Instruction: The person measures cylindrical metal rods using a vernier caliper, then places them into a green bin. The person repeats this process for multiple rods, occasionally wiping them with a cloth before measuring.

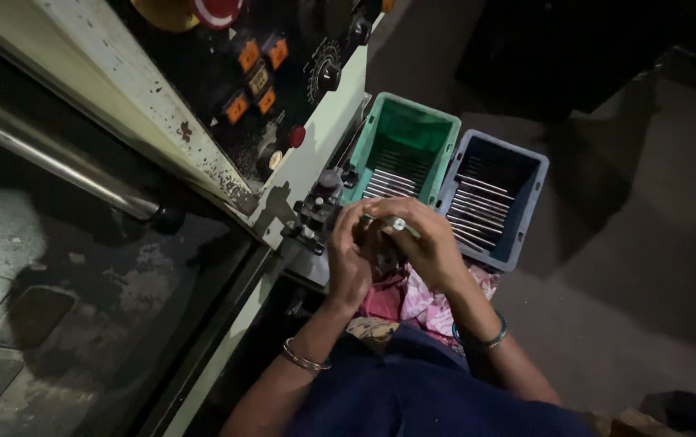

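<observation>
While both hands meet just below the machine's small fixture point(313, 212), the right hand point(429, 247) pinches a thin metal rod point(401, 226) between its fingertips, the rod's tip crossing toward the left hand point(350, 259), whose fingers curl beside it. More rods lie in the green bin point(403, 150) and the blue bin point(494, 198) just beyond the hands.

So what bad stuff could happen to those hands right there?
The right hand pinches a small metal rod close against the left hand; it might slip and fall outside the green bin or blue bin. The hands also work right beside the machine's control panel, so a knuckle could perhaps bump a button. The dim light makes slips likelier.
</observation>
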